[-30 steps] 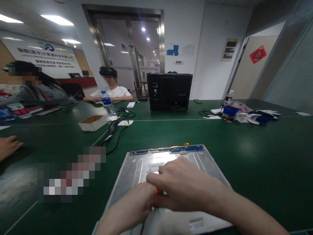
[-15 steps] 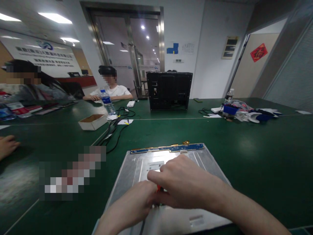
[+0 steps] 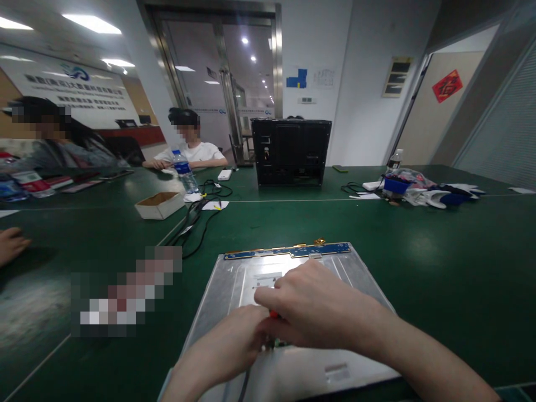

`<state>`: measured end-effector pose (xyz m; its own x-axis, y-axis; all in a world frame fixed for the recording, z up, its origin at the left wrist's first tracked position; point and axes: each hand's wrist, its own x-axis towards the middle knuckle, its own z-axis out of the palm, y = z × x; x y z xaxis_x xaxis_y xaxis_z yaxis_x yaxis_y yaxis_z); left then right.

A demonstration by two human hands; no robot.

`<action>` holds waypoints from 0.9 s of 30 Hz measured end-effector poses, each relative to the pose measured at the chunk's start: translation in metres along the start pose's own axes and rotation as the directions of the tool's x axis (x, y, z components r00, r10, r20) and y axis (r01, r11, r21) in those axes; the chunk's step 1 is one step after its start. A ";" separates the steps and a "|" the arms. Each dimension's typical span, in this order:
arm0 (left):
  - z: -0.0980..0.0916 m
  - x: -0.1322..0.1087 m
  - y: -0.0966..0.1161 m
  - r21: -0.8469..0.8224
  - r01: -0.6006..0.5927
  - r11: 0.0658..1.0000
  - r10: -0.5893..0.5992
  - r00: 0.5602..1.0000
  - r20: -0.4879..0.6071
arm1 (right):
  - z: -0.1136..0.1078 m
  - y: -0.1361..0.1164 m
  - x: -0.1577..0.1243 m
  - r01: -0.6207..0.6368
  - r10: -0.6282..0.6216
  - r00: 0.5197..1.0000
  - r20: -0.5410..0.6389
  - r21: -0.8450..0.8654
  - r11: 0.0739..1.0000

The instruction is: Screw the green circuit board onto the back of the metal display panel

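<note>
A flat silver metal panel (image 3: 360,285) with a blue circuit strip (image 3: 288,252) along its far edge lies on the green table in front of me. Both my hands meet over its middle. My right hand (image 3: 312,304) is closed around a small tool with a red part (image 3: 273,315) showing between the fingers. My left hand (image 3: 232,340) is curled beside it, fingertips pressed at the same spot on the panel; what it pinches is hidden. A dark cable (image 3: 243,386) runs from under my left hand toward me.
A black computer case (image 3: 291,152) stands at the table's far middle. A cardboard box (image 3: 159,205), a water bottle (image 3: 185,174) and black cables (image 3: 195,220) lie left of centre. Gloves and a blue tub (image 3: 396,186) sit far right. Two people sit at the far left; another person's hand (image 3: 10,243) rests at the left edge.
The view has tilted slightly, so the panel sits a little higher. My hands stay locked together over the same spot, with only small shifts of the fingers.
</note>
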<state>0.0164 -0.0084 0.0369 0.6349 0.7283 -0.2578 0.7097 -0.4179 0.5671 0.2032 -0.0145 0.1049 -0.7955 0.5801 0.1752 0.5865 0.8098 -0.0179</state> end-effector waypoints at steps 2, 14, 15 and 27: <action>-0.001 0.001 0.001 0.003 -0.005 1.000 0.005 1.000 0.009 | -0.001 -0.001 0.000 0.014 -0.014 1.000 -0.009 0.014 1.000; -0.001 0.000 0.003 0.045 0.002 0.999 -0.003 1.000 0.021 | -0.002 0.000 0.000 0.008 -0.008 1.000 0.021 0.007 1.000; -0.001 0.000 0.003 0.044 0.001 0.999 -0.002 1.000 0.020 | -0.002 0.000 0.000 0.019 -0.019 1.000 0.020 0.015 1.000; 0.003 -0.001 -0.004 0.013 -0.041 0.999 0.041 0.999 0.015 | -0.002 0.000 -0.001 0.008 -0.008 1.000 0.003 0.013 1.000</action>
<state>0.0136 -0.0092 0.0324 0.6676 0.7027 -0.2461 0.6871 -0.4541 0.5672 0.2040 -0.0149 0.1070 -0.8007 0.5738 0.1723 0.5781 0.8154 -0.0290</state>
